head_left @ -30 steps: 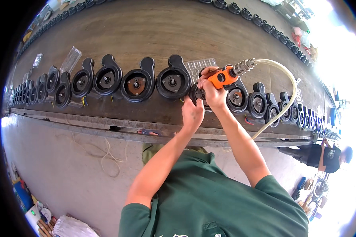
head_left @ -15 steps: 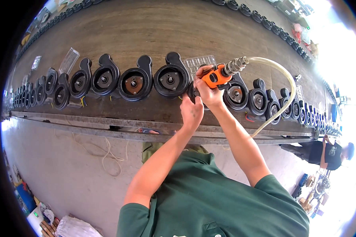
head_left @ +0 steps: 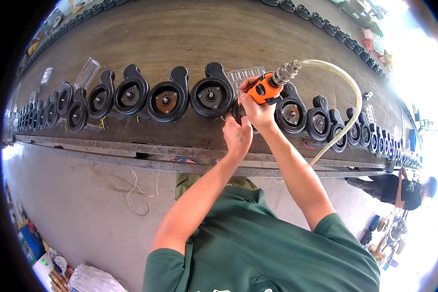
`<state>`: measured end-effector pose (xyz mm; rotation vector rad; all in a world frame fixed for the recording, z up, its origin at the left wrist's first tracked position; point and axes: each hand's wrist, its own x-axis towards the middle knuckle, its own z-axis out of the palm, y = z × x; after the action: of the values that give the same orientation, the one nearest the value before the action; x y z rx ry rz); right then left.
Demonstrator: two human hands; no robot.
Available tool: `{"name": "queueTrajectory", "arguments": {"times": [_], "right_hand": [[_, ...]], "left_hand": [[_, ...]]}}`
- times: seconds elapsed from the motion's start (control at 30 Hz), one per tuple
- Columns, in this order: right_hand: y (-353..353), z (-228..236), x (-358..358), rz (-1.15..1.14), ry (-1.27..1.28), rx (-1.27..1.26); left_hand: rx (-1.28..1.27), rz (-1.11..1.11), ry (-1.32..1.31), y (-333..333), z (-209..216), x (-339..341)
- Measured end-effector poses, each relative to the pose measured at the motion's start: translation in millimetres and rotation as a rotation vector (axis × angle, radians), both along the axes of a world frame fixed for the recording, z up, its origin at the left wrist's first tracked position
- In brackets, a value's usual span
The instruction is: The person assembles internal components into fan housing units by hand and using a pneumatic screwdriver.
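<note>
On the long wooden bench [head_left: 190,34], a row of black pump housings [head_left: 168,100]. Right hand [head_left: 256,111] wrapped around an orange pneumatic screwdriver [head_left: 264,88], clear hose [head_left: 353,97] looping off to the right. Left hand [head_left: 237,136] just below, fingers curled against the mostly hidden housing [head_left: 238,111] under the tool. Farther right, another person [head_left: 399,187] beside the bench.

A long wooden bench [head_left: 190,34] carries a row of black pump housings [head_left: 168,101] (round, set side by side along its near edge), plus clear plastic trays [head_left: 86,73] behind them.
</note>
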<state>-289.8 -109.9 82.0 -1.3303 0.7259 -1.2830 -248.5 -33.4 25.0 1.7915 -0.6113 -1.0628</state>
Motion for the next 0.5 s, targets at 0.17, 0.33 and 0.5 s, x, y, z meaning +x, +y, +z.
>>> {"name": "queueTrajectory", "arguments": {"times": [0.17, 0.33, 0.5], "right_hand": [[-1.0, 1.1, 1.1, -0.005, 0.004, -0.02], [6.8, 16.5, -0.8, -0.089, -0.045, 0.053], [11.4, 31.1, -39.3, -0.032, -0.057, -0.054]], "left_hand": [[-0.072, 0.027, -0.044, 1.4, -2.7, -1.7], [-0.037, 0.017, 0.013, -1.0, -0.9, 1.0], [-0.057, 0.049, 0.137, -2.5, -12.1, -1.5]]}}
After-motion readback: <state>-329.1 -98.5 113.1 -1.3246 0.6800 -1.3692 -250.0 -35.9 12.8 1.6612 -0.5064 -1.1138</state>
